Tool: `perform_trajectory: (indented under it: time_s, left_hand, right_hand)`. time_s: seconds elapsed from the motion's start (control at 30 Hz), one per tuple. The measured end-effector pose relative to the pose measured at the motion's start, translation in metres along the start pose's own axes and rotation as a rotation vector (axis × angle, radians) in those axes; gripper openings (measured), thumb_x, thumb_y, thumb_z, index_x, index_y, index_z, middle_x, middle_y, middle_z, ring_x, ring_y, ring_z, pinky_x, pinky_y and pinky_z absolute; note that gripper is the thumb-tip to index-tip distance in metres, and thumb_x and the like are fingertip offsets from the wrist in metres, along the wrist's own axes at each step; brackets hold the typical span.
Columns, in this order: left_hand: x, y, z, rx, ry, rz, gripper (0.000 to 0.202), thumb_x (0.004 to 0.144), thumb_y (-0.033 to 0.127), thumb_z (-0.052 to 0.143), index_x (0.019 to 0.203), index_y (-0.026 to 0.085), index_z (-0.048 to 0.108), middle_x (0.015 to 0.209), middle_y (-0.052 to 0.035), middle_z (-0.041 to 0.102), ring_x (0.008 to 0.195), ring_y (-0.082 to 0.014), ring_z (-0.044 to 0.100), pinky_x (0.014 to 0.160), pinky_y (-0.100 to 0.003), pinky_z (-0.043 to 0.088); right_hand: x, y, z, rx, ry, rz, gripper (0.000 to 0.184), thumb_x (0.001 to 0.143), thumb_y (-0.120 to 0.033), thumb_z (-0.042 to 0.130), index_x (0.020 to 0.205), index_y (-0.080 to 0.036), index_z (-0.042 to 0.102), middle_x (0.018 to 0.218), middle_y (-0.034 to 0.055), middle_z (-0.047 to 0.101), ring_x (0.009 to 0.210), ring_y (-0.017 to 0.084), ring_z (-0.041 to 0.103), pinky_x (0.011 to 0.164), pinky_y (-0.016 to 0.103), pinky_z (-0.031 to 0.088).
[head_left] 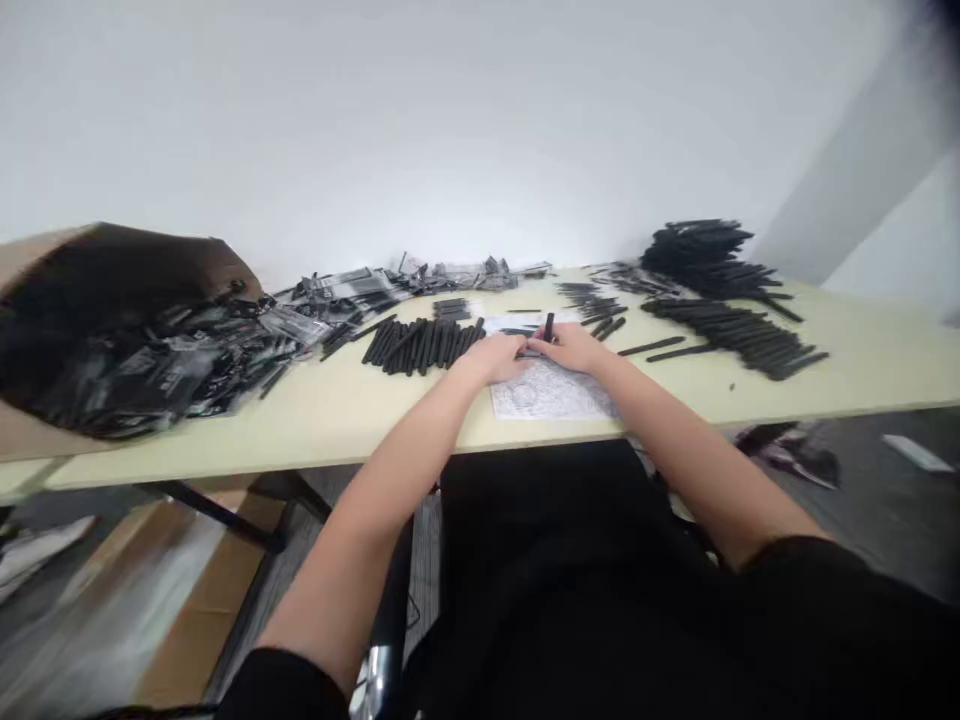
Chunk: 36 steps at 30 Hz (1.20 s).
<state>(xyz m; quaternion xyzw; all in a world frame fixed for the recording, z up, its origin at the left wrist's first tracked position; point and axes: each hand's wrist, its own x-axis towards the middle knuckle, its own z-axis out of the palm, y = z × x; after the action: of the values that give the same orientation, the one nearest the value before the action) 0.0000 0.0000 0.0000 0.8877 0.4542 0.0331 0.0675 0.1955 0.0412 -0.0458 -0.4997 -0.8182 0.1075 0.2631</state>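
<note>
Over a printed white sheet (540, 395), my two hands nearly meet. My right hand (576, 350) is closed around a slim black stick (549, 328), which pokes up above its fingers. My left hand (501, 358) has its fingers bent together beside it; a dark edge shows between the hands, but what the left fingers grip is hidden. A heap of thick black sticks (424, 345) lies just left of my left hand. Behind the hands, thinner black pieces (451, 309) are laid together, and more black pieces (589, 299) lie behind my right hand.
A cardboard box (232, 268) lies on its side at left, spilling black pieces in clear packets (180, 360). More packets (360, 285) run along the wall. Stacked black sticks (742, 335) fill the table's right part. Below the table (360, 425) is another box (191, 630).
</note>
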Motion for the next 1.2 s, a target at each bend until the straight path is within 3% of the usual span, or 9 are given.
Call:
perform_trajectory:
  time_s: [0.63,1.2]
  left_hand:
    - [0.008,-0.012,0.009,-0.044,0.092,0.029,0.031,0.090,0.040,0.055,0.110,0.017,0.063,0.104,-0.0105,0.070,0.094,-0.0253,0.065,0.076,-0.030,0.048]
    - [0.007,-0.014,0.007,-0.058,0.087,0.038,0.028,0.090,0.036,0.053,0.110,0.018,0.063,0.108,-0.0103,0.070,0.093,-0.0248,0.065,0.076,-0.031,0.048]
  right_hand:
    - [0.001,0.001,0.001,0.042,0.013,0.031,0.037,0.088,-0.052,0.053,0.088,-0.020,0.070,0.077,0.0035,0.069,0.068,0.018,0.057,0.063,0.028,0.037]
    - [0.002,-0.004,-0.001,0.045,0.009,0.050,0.031,0.088,-0.048,0.058,0.089,-0.020,0.071,0.078,0.0036,0.070,0.072,0.019,0.061,0.066,0.026,0.039]
